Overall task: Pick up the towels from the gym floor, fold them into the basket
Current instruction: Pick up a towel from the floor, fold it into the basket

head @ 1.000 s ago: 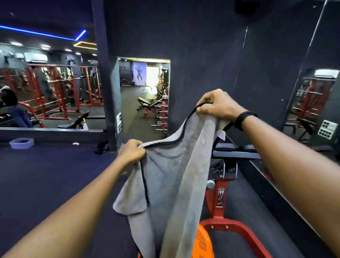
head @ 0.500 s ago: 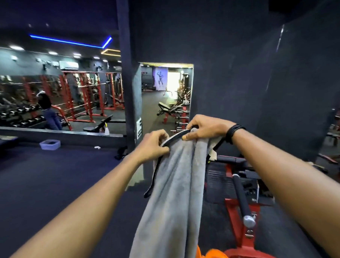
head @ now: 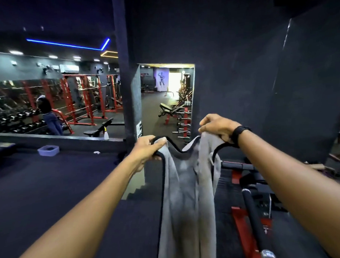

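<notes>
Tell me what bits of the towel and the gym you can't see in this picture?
Head view only:
- Gray towel: its bottom is cut off by the lower edge.
- Left hand, right hand: most fingers are tucked behind the towel's top edge.
- Basket: not in view.
- Small tub on the floor: too small to see inside.

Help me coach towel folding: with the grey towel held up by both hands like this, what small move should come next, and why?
Probably bring the left hand across to the right hand, matching corners. Both grip the top edge of the grey towel, which sags between them and hangs lengthwise, so it looks ready for a halving fold.
</notes>
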A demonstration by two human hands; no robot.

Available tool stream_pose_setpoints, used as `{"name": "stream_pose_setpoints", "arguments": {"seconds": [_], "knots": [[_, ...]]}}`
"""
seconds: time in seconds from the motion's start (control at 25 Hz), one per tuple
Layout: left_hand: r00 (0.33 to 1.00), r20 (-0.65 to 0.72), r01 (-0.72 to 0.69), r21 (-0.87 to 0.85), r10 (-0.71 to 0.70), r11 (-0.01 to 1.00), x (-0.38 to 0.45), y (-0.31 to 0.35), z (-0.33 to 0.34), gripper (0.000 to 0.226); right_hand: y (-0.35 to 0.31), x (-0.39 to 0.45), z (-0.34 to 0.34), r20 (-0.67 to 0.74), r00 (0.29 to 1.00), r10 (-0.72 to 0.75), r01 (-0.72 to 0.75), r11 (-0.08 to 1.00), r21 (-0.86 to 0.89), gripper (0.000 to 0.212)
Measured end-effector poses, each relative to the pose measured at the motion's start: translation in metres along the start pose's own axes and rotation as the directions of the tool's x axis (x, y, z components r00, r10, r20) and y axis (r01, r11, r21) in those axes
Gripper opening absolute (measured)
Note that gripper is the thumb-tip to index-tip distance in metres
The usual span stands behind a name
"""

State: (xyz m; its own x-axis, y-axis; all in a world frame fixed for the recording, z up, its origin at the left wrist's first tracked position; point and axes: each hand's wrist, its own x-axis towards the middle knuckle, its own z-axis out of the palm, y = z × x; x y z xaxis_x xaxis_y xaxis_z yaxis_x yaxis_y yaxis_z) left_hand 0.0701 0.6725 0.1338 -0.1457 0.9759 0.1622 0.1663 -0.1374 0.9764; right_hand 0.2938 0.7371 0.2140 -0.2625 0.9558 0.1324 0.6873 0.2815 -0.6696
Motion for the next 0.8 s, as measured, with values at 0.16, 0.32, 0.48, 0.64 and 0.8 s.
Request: {"name": "stream_pose_setpoints", "arguments": {"seconds": [0.16,0.32,0.48,0.64,0.8], "knots": [[0.995,0.102,0.017,-0.166,0.0,0.986,0.02,0.019,0.045,0.022,-0.011,0.003,0.02,0.144,0.982,0.123,-0.163,0.936,0.312,0.017],[0.986,0.09,-0.139,-0.051,0.143,0.989,0.038,0.013,0.051,0.026,-0.009,0.009,0.019,0.173,0.963,0.208,-0.269,0.812,0.518,0.01],[0.931,0.043,-0.363,0.197,0.362,0.911,0.05,-0.001,0.048,0.052,-0.005,0.011,0.02,0.107,0.956,0.272,-0.279,0.741,0.611,0.015],[0.881,0.019,-0.457,0.287,0.472,0.842,0.043,0.004,0.052,0.041,-0.003,0.015,0.021,0.105,0.943,0.317,-0.308,0.706,0.637,0.006],[0.901,0.119,-0.434,0.251,0.417,0.866,0.033,0.004,0.059,0.044,-0.002,0.02,0.024,0.098,0.936,0.339,-0.303,0.627,0.717,0.006]]}}
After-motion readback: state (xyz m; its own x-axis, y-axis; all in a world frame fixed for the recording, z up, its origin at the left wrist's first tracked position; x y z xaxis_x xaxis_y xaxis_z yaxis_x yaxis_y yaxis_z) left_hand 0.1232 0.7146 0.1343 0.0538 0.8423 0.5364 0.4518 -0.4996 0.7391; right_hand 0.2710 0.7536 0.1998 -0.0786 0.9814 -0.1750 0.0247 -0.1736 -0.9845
